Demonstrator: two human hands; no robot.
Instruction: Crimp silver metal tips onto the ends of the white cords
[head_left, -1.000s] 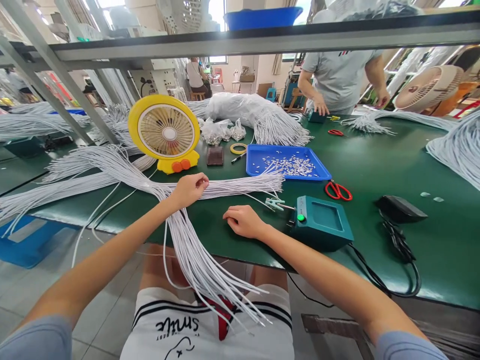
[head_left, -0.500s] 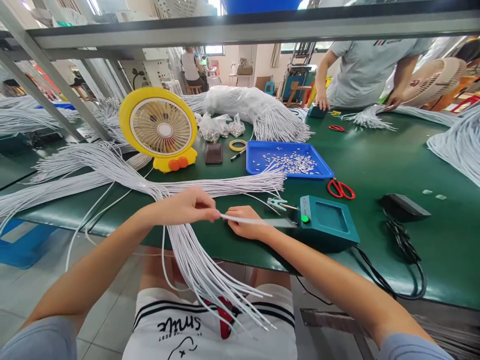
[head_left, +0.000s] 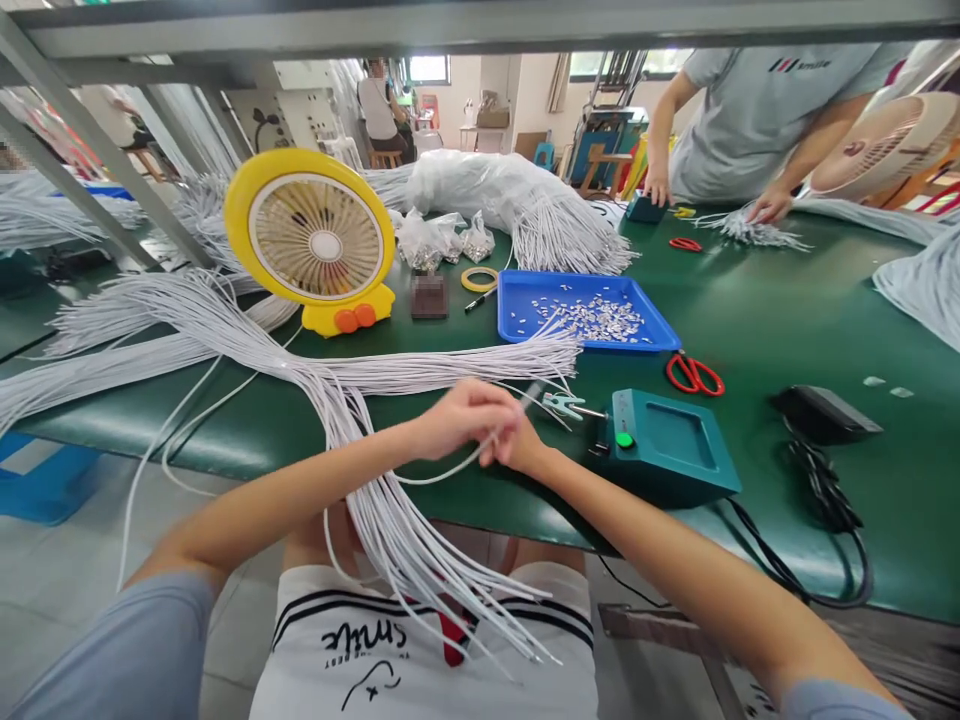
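Observation:
My left hand [head_left: 480,418] is closed around a white cable [head_left: 450,472], whose end bends up between both hands. My right hand [head_left: 517,445] meets it at the fingertips, partly hidden behind the left; its fingers are pressed together near the cable's end, blurred. Just right of the hands stands a teal box device [head_left: 664,445] with a green button and a pale clip [head_left: 562,404] on a rod. A thick bundle of white cables [head_left: 390,510] drapes over the table edge to my lap, crossing another bundle [head_left: 450,368] behind my hands.
Behind are a blue tray [head_left: 514,330] of small metal pieces, red scissors [head_left: 694,374], a yellow fan [head_left: 324,245], tape [head_left: 478,279] and bagged cables [head_left: 487,195]. A black adapter [head_left: 825,413] lies right. Another person [head_left: 757,130] handles cables across the table. A metal bar [head_left: 480,25] spans above.
My left hand has moved right to meet my right hand. The strip that stretched from it toward the teal device no longer reaches there; the cable now curves below the hands. The view has shifted slightly.

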